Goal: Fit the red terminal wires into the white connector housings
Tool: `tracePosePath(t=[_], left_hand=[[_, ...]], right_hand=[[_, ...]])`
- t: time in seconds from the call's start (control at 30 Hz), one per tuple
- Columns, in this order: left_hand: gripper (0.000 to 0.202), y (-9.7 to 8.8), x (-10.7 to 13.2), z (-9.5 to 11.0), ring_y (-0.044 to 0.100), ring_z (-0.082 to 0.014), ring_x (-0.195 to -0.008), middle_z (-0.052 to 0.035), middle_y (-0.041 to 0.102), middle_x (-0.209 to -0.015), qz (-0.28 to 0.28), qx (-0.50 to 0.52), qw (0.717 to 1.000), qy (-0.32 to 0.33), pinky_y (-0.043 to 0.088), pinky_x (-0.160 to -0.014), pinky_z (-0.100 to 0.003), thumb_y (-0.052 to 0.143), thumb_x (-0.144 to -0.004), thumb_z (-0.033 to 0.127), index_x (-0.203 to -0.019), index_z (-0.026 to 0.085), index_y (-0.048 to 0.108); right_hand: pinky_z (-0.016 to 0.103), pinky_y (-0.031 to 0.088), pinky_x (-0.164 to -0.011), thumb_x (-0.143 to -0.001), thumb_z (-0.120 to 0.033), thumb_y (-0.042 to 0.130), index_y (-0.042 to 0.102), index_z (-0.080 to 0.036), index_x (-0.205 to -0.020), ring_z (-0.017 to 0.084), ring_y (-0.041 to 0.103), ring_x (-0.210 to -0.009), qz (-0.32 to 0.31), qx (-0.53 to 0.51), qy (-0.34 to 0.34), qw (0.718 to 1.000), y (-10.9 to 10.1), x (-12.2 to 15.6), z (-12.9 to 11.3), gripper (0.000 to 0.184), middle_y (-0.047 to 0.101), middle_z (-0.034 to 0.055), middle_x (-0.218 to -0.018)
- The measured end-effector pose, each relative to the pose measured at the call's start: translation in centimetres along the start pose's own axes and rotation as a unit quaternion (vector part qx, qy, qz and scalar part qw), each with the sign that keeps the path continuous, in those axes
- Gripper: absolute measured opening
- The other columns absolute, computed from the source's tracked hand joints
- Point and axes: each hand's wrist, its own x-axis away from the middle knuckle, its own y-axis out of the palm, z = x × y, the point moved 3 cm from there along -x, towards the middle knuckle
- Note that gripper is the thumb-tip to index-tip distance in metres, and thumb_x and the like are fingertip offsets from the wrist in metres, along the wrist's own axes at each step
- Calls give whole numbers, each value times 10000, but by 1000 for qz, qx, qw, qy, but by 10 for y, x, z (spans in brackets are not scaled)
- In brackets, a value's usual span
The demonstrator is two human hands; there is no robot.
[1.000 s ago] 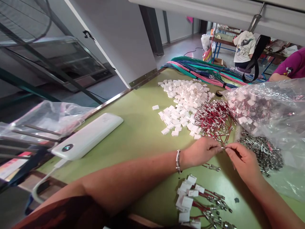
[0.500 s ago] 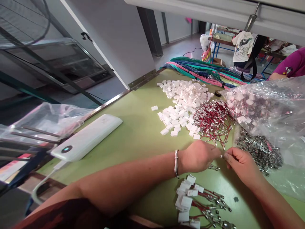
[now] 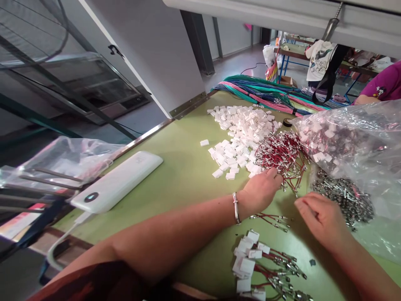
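Observation:
My left hand (image 3: 261, 190), with a silver bracelet (image 3: 236, 208) at its wrist, is at the near edge of a pile of short red wires (image 3: 283, 152) with metal ends. Its fingers are curled together; the fingertips and anything in them are hidden. To its right, my right hand (image 3: 324, 215) hovers with thumb and fingers pinched; what they hold, if anything, does not show. A few loose red wires (image 3: 271, 218) lie between the hands and me. Nearer still are white connector housings (image 3: 246, 266) with red wires and metal tips. Beyond my left hand spreads a heap of white housings (image 3: 241, 125).
A clear plastic bag (image 3: 351, 125) of white pieces and a pile of metal-tipped parts (image 3: 343, 196) stand at the right. Bundled coloured wires (image 3: 266, 94) lie at the back. A white power bank (image 3: 117, 182) is at left. Another person's purple sleeve (image 3: 380, 83) shows far right.
My left hand has moved away from my right hand, up and left to the red wire pile. The loose red wires beneath it are more exposed. My right hand has moved slightly right.

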Motion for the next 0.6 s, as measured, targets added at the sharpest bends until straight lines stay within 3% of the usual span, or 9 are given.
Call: tracePosePath(t=[0.1,0.2,0.3,0.4,0.47,0.6], left_hand=[[193,3,-1,-3,536,-186,-821,-82,564,-933,-19,-26,999,0,460,-658,-289,437,-873,49,-899,135,608],[186,-1,-3,-6,524,-197,-832,-82,573,-914,19,-34,999,11,471,-685,-309,443,-865,48,-846,136,605],[189,-8,-1,-3,517,-204,-869,-87,588,-925,113,17,992,46,481,-795,-356,433,-905,96,-814,135,594],[200,-16,3,0,533,-187,-914,-88,604,-960,191,148,967,85,481,-862,-350,404,-932,123,-814,144,565],[182,-19,5,-1,553,-161,-879,-69,612,-917,207,239,946,73,496,-824,-316,397,-934,134,-829,154,545],[162,-16,3,-9,572,-118,-728,-13,628,-811,174,362,914,-47,500,-680,-258,415,-898,120,-951,164,561]], right_hand=[[274,405,-606,-911,-386,460,626,-214,-672,148,531,-582,78,102,71,989,-30,-6,30,338,611,20,-635],[272,399,-561,-867,-397,507,668,-236,-748,158,546,-559,42,174,146,973,-47,-9,56,257,643,2,-642],[279,425,-585,-879,-340,478,704,-252,-916,176,616,-679,-20,205,110,972,-40,-11,58,245,698,27,-878],[303,447,-616,-888,-233,425,691,-249,-1071,212,637,-819,-54,257,33,964,-23,-12,50,324,667,74,-1052],[321,462,-656,-888,-211,419,681,-232,-1102,236,634,-895,-57,274,5,960,-18,-12,50,339,649,95,-1113],[320,448,-639,-902,-295,452,657,-229,-1057,214,639,-806,-33,264,40,963,-29,-9,60,266,669,68,-1052]])
